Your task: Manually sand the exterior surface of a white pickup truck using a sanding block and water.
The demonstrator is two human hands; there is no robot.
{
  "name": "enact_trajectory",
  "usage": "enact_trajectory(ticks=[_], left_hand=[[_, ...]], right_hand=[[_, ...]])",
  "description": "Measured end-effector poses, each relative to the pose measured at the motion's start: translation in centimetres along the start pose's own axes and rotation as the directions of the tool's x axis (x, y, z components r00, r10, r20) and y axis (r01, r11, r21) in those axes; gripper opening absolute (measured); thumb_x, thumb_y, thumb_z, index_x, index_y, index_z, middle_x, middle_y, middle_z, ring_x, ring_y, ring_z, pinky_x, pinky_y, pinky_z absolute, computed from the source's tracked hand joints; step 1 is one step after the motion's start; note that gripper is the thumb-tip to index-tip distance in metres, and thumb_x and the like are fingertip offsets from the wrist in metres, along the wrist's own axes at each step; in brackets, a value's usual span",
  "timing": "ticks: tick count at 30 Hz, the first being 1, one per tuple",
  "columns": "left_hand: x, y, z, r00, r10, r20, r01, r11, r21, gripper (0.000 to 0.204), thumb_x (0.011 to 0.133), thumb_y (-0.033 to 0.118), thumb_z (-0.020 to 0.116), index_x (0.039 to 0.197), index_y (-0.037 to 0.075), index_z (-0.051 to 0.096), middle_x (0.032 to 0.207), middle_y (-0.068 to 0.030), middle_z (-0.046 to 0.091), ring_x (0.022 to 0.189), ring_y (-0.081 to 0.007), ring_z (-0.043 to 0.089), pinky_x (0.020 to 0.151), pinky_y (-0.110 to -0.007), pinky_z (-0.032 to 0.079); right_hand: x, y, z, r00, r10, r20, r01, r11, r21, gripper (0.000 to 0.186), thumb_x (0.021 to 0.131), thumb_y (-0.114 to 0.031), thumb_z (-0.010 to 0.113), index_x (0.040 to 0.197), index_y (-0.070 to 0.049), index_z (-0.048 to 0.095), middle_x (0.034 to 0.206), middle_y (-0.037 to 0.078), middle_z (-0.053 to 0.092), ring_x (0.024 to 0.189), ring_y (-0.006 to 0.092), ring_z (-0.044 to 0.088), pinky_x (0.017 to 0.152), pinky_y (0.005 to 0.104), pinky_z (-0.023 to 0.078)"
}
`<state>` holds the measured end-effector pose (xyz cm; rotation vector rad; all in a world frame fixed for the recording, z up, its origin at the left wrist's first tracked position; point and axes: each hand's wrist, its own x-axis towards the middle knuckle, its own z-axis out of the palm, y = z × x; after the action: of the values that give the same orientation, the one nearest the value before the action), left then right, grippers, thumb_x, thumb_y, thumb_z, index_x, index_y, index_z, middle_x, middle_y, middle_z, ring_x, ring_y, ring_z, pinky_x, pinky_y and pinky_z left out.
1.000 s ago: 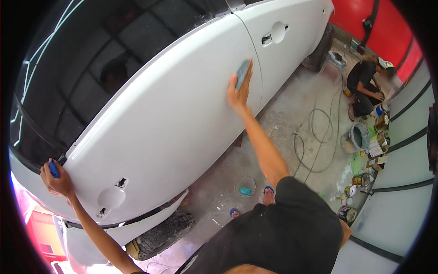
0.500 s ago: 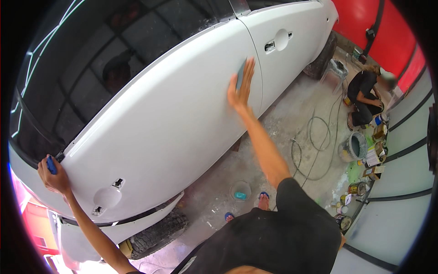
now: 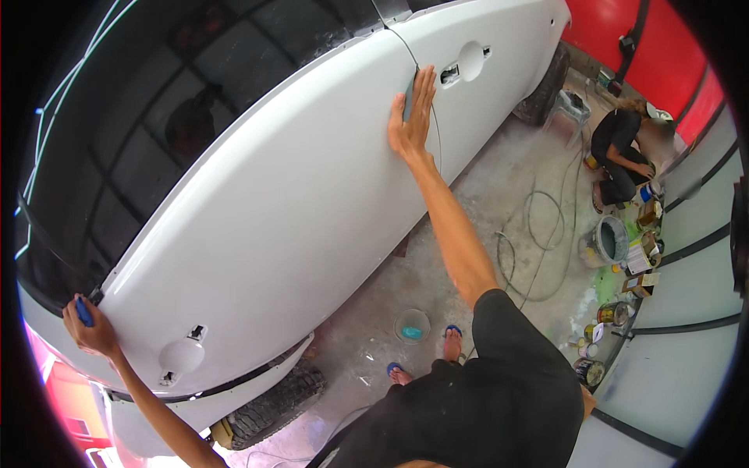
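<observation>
The fingers of my right hand [image 3: 412, 117] are stretched out, holding a grey sheet like sandpaper [image 3: 409, 95] against the white car door [image 3: 304, 171]. Fingertips reach the seam between this door and the other white door [image 3: 499, 86]; most of the sheet is hidden under the hand. At the far left, my left hand [image 3: 94, 335] is closed round a small blue object [image 3: 83, 313], its kind unclear. That hand rests on the car by the lower corner of the dark window [image 3: 164, 117]. Both doors have bare handle recesses.
On the floor by my feet stands a small clear tub [image 3: 412, 326] with something turquoise inside. A hose [image 3: 546, 226] lies coiled to the right. Beyond it are a grey bucket [image 3: 607, 240], several paint cans [image 3: 615, 313], a stool [image 3: 569, 109] and a crouching person [image 3: 620, 148].
My right hand has slid up the door with the grey sheet, closer to the seam. My left hand keeps its grip on the blue object at the window corner. The view has shifted slightly.
</observation>
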<state>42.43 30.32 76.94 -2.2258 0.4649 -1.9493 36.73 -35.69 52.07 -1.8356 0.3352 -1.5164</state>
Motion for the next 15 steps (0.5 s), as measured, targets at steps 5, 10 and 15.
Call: enact_trajectory(ticks=[5, 10, 15], left_hand=[[0.8, 1.0, -0.3, 1.000, -0.010, -0.010, 0.010, 1.000, -0.007, 0.009, 0.092, 0.010, 0.073, 0.099, 0.004, 0.074, 0.097, -0.0094, 0.070, 0.088, -0.0302, 0.067, 0.079, -0.040, 0.053], [0.5, 0.5, -0.2, 0.999, 0.035, -0.039, -0.036, 0.999, -0.025, 0.010, 0.091, 0.011, 0.075, 0.098, 0.004, 0.074, 0.096, -0.0104, 0.071, 0.088, -0.0309, 0.068, 0.080, -0.041, 0.054], [1.3, 2.6, 0.0, 0.999, 0.017, -0.034, -0.017, 1.000, -0.001, 0.010, 0.089, 0.015, 0.077, 0.096, 0.008, 0.074, 0.093, -0.0087, 0.069, 0.087, -0.0311, 0.067, 0.078, -0.042, 0.053]], right_hand=[[-10.2, 3.4, 0.9, 0.971, 0.225, -0.080, -0.212, 0.966, 0.150, 0.081, 0.109, -0.053, 0.030, 0.163, 0.001, 0.003, 0.171, 0.024, -0.002, 0.159, 0.0391, -0.003, 0.128, 0.0495, -0.001], [-8.7, 0.6, 2.5, 0.937, 0.345, -0.060, -0.343, 0.939, 0.035, 0.088, 0.107, -0.062, 0.020, 0.162, 0.002, -0.002, 0.171, 0.023, -0.005, 0.159, 0.0366, -0.009, 0.127, 0.0499, -0.005], [-6.7, -2.8, 1.7, 0.901, 0.417, -0.118, -0.407, 0.908, 0.100, 0.086, 0.108, -0.058, 0.020, 0.161, 0.006, -0.004, 0.170, 0.024, -0.007, 0.159, 0.0356, -0.006, 0.128, 0.0512, -0.003]])
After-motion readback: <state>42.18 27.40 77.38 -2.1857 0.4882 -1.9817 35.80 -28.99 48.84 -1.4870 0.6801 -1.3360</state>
